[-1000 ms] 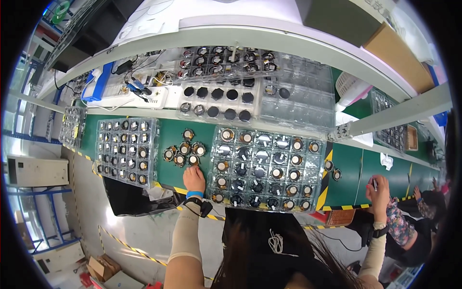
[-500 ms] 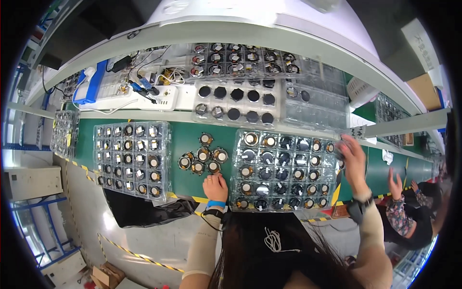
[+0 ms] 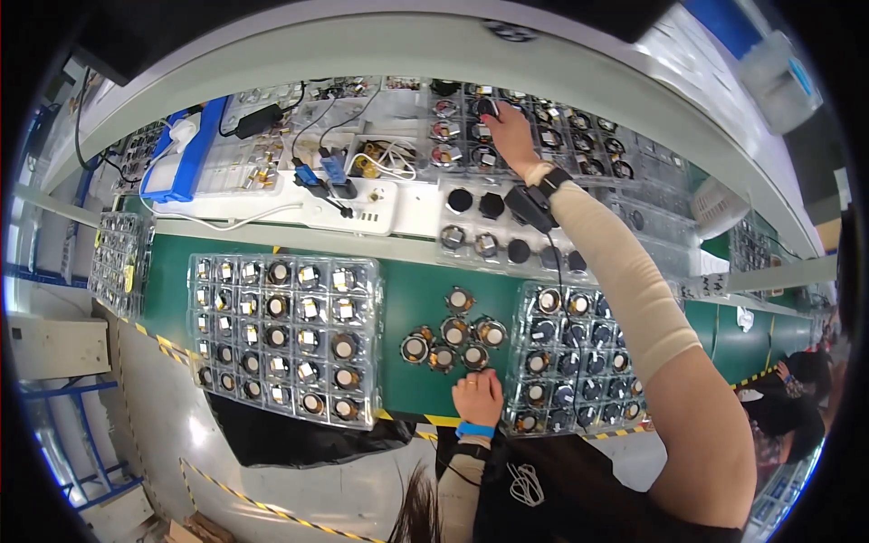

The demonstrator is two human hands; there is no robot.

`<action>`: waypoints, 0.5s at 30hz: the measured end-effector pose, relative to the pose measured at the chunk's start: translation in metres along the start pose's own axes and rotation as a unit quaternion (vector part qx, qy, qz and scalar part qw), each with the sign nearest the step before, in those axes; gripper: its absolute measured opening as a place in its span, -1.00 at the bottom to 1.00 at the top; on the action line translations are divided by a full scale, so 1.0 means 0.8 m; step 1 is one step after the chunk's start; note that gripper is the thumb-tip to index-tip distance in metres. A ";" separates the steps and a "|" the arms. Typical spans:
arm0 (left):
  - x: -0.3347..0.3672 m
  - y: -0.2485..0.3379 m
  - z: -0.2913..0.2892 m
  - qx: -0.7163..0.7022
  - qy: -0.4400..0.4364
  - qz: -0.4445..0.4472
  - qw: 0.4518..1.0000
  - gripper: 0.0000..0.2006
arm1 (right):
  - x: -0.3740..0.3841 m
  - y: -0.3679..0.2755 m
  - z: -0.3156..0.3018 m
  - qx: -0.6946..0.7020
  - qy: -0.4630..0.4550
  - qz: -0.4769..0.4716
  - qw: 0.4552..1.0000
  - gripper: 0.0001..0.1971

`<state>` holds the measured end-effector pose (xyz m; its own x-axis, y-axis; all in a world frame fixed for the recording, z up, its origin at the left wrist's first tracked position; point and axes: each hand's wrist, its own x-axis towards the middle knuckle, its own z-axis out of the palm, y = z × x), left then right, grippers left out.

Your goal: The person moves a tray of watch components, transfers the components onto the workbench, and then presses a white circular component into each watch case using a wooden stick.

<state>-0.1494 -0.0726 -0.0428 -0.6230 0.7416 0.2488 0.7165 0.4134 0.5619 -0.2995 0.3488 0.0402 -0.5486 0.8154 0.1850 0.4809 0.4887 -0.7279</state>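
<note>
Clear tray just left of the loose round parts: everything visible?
The clear tray looks like thin glossy plastic, moulded into a grid of pockets. Those hold round parts, some showing pale discs, others white rectangular pieces. It lies flat on the green bench by the front edge; neither the left hand nor the right hand touches it.
</note>
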 end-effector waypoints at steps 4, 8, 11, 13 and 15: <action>-0.002 -0.018 -0.009 -0.017 -0.016 -0.010 1.000 -0.93 | 0.033 -0.001 0.071 -0.100 0.125 -0.136 0.978 -0.71; 0.004 -0.030 -0.005 -0.033 -0.017 -0.013 0.999 -0.93 | 0.056 0.004 0.101 -0.104 0.133 -0.197 0.966 -0.73; 0.006 -0.023 0.000 -0.052 -0.022 0.001 0.998 -0.92 | 0.064 0.028 0.077 -0.140 0.134 -0.231 0.953 -0.73; -0.006 -0.028 0.007 -0.037 -0.032 -0.006 0.999 -0.92 | 0.019 0.009 0.085 -0.095 0.104 -0.223 0.965 -0.73; -0.008 -0.033 0.012 -0.021 -0.025 -0.016 0.999 -0.92 | -0.056 -0.011 0.067 -0.043 0.066 -0.203 0.976 -0.73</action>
<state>-0.1612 -0.0832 -0.0670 -0.6278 0.7547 0.1903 0.6823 0.4159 0.6012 -0.3160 0.2917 0.0031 -0.6166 0.5785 0.5339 0.3010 0.8000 -0.5191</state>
